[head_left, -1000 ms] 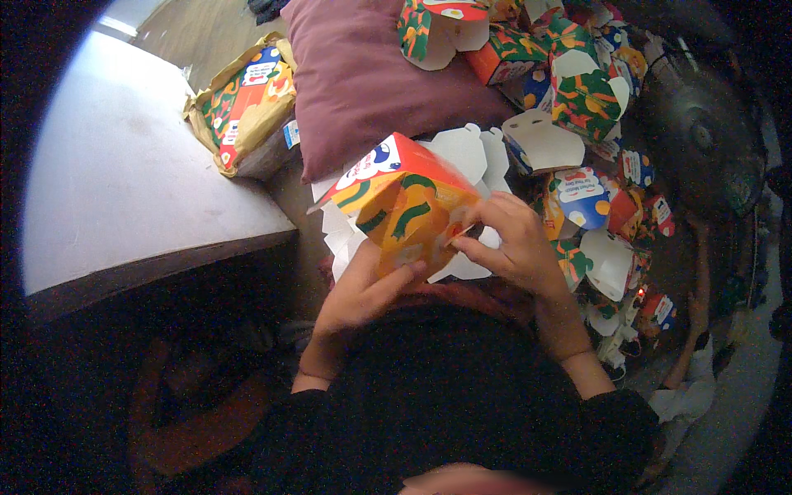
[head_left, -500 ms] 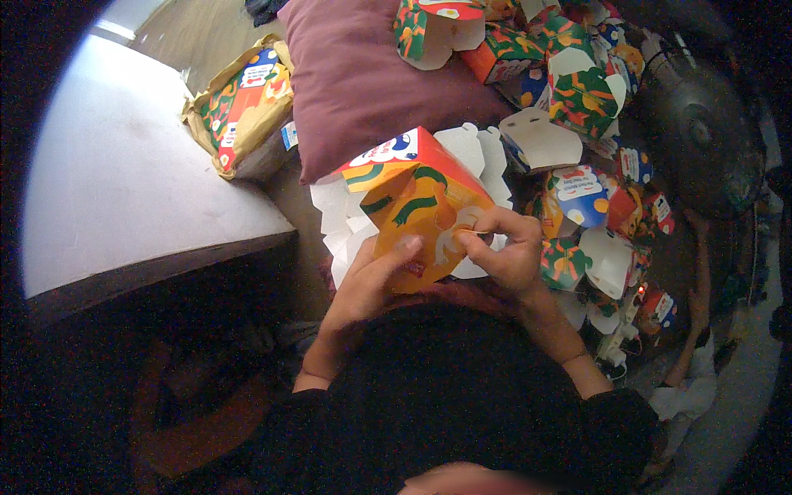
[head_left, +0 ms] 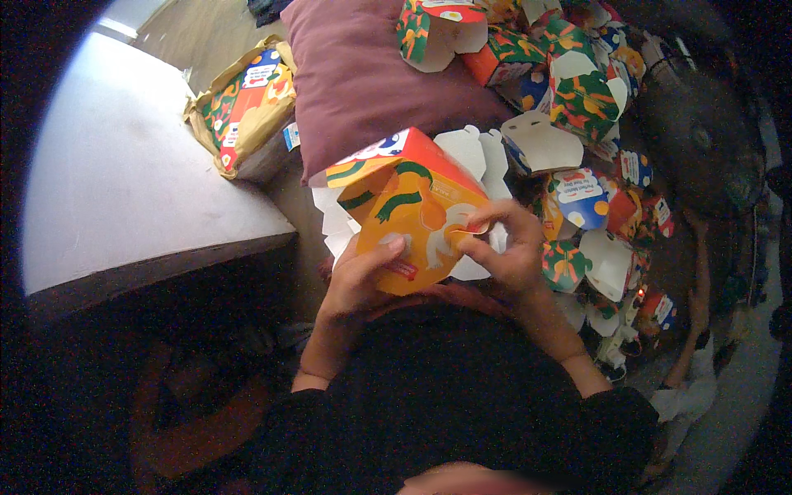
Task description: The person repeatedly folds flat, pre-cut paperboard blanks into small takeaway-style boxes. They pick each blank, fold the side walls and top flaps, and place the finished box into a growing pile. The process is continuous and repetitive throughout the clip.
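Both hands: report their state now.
Left hand: closed on the orange carton, holding its lower left.
Right hand: closed, pinching the same carton's right edge.

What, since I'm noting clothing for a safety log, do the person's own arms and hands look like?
The person wears a black top whose short sleeves leave both forearms bare. The left hand and right hand are ungloved, and no watch shows.
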Demonstrator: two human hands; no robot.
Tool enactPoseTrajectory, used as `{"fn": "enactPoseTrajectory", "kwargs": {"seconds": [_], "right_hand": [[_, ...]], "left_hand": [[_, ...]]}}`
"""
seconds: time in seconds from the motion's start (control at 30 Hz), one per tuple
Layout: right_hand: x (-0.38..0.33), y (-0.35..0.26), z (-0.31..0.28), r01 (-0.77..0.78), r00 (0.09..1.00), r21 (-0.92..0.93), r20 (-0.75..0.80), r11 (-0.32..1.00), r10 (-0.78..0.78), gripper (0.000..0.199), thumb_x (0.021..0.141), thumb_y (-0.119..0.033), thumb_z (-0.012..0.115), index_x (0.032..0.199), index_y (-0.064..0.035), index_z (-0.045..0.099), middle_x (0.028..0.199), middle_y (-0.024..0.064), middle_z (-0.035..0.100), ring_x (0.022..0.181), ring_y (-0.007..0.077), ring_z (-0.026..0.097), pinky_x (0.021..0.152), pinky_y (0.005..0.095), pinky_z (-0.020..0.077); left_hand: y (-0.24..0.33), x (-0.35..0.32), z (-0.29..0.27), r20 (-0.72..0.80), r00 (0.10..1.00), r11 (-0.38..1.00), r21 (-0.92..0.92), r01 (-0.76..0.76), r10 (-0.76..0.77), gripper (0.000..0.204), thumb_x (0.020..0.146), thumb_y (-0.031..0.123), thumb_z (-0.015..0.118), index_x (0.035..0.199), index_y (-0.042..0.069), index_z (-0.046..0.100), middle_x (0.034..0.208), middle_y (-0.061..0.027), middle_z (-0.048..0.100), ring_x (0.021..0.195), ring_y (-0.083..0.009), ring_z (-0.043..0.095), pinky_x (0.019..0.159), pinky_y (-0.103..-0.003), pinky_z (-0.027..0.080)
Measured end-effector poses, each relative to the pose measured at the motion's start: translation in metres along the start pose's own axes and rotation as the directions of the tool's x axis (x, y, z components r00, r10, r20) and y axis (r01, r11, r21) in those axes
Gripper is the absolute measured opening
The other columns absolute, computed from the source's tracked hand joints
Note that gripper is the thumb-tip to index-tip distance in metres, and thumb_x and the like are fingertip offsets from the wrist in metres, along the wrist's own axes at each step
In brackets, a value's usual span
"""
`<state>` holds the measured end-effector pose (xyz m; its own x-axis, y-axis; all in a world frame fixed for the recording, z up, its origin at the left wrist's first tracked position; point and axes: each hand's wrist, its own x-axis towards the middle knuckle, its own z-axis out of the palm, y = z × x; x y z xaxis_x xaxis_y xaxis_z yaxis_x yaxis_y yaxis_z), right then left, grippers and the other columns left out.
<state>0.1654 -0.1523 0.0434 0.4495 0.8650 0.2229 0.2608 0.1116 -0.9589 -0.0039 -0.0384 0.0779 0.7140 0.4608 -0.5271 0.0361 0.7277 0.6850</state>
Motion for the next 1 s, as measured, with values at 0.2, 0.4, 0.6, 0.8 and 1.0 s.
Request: {"fn": "enactPoseTrajectory", "kwargs": {"seconds": [0.2, 0.4, 0.6, 0.8, 1.0], "right_hand": [[0.007, 0.014, -0.001, -0.285, 0.956, 0.568, 0.223, 0.772, 0.189, 0.109, 0.058, -0.022, 0.082, 0.143, -0.0081, 0.015, 0.141, 0.0132, 0.028, 0.126, 0.023, 0.035, 0.101, 0.0355, 0.0332], [0.003, 0.005, 0.009, -0.323, 0.945, 0.604, 0.246, 0.728, 0.215, 0.095, 0.065, -0.016, 0.077, 0.141, -0.0064, 0.02, 0.139, 0.013, 0.032, 0.129, 0.0241, 0.033, 0.106, 0.0361, 0.0263], [-0.001, 0.002, 0.007, -0.264, 0.964, 0.395, 0.143, 0.88, 0.225, 0.092, 0.062, -0.026, 0.078, 0.136, -0.0045, 0.028, 0.136, 0.0133, 0.035, 0.128, 0.0244, 0.034, 0.106, 0.0373, 0.027], [0.01, 0.009, -0.013, 0.115, 0.989, -0.231, 0.12, 0.966, -0.089, 0.088, 0.063, -0.047, 0.077, 0.131, -0.0075, 0.04, 0.141, 0.0188, 0.03, 0.132, 0.0312, 0.028, 0.107, 0.0425, 0.0241], [0.027, -0.002, -0.015, 0.411, 0.886, -0.098, 0.279, 0.907, -0.371, 0.048, 0.072, -0.015, 0.07, 0.118, -0.0092, 0.058, 0.122, 0.0167, 0.055, 0.114, 0.0332, 0.052, 0.097, 0.0445, 0.0399]], "left_hand": [[0.004, 0.005, -0.013, 0.153, 0.971, 0.981, 0.096, 0.171, -0.184, 0.055, 0.079, 0.02, 0.062, 0.125, -0.002, 0.041, 0.112, -0.0148, 0.054, 0.099, -0.0238, 0.057, 0.086, -0.032, 0.047], [-0.011, 0.007, -0.004, 0.215, 0.977, 0.991, -0.13, 0.024, 0.005, 0.065, 0.077, 0.017, 0.064, 0.132, -0.002, 0.033, 0.123, -0.0182, 0.049, 0.111, -0.0274, 0.051, 0.093, -0.037, 0.043], [-0.018, 0.015, 0.001, 0.15, 0.908, 0.911, -0.202, -0.36, 0.391, 0.053, 0.08, 0.008, 0.058, 0.129, 0.003, 0.035, 0.13, -0.0196, 0.044, 0.113, -0.027, 0.051, 0.096, -0.038, 0.041], [-0.022, 0.004, -0.006, 0.071, 0.915, 0.918, -0.014, -0.397, 0.397, 0.025, 0.08, -0.005, 0.051, 0.104, 0.001, 0.053, 0.113, -0.0134, 0.052, 0.101, -0.0207, 0.056, 0.086, -0.031, 0.045], [-0.005, 0.0, -0.01, 0.114, 0.993, 0.977, 0.211, 0.007, -0.032, 0.02, 0.083, 0.005, 0.054, 0.102, -0.002, 0.058, 0.097, -0.0082, 0.06, 0.089, -0.0147, 0.058, 0.08, -0.027, 0.045]]}}
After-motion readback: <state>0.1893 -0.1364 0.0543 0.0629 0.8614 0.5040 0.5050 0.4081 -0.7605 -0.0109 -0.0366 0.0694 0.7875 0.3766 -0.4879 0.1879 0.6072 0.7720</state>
